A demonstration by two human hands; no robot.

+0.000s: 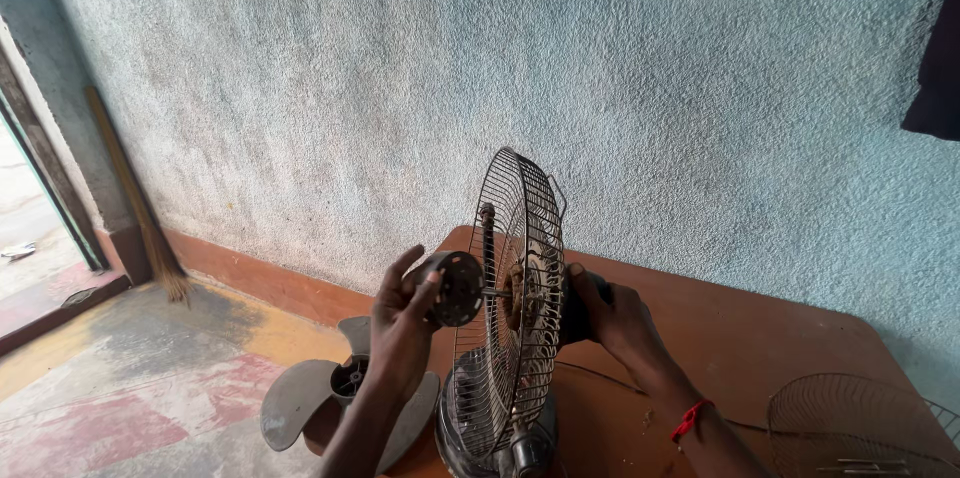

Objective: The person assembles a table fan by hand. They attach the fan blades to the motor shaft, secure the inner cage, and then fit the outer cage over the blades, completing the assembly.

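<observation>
The fan (505, 338) stands on the table (760, 338), rear guard (520, 268) upright. The left hand (400, 323) grips a round dark disc (455, 288) by the shaft; the right hand (605, 313) clasps the motor behind. Best keep the motor steady and the disc square to the shaft. One blade (320, 398), one loose guard (850, 428).

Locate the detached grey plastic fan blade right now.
Head view, lower left: the grey plastic fan blade lies at the wooden table's left edge, below the left hand, beside the fan's wire guard.

left hand (405, 323) raised pinching, right hand (605, 313) gripping
</observation>
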